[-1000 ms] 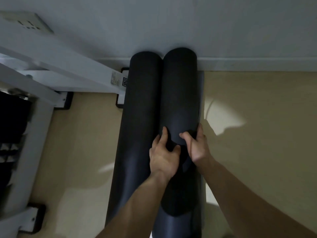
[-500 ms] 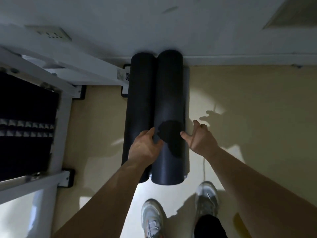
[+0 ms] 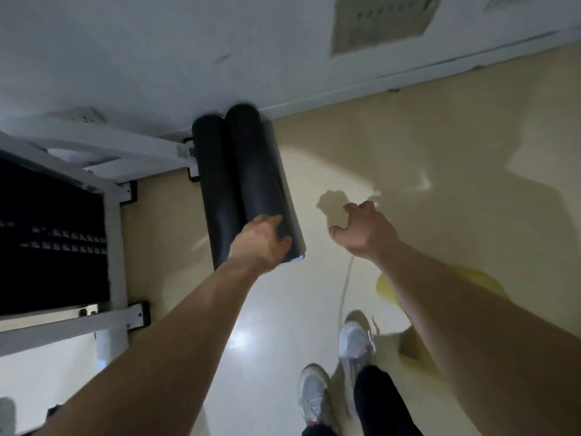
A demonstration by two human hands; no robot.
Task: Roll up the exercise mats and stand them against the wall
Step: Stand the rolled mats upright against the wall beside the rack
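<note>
Two dark rolled exercise mats stand side by side against the white wall [image 3: 132, 51], seen from above. The left mat roll [image 3: 215, 184] is next to a white frame. The right mat roll [image 3: 257, 171] touches it. My left hand [image 3: 262, 242] rests with straight fingers on the top end of the right roll. My right hand [image 3: 361, 228] hangs in the air to the right of the rolls, fingers loosely curled, holding nothing.
A white metal equipment frame [image 3: 113, 221] with a black panel stands at the left, close to the rolls. Beige floor [image 3: 424, 152] spreads to the right, with a yellow mark [image 3: 390, 287] on it. My two feet in grey shoes [image 3: 355, 341] are at the bottom.
The view has pulled back and swung right. My right hand has come off the right roll and moved away to the right. My left hand has shifted onto that roll's top end.
</note>
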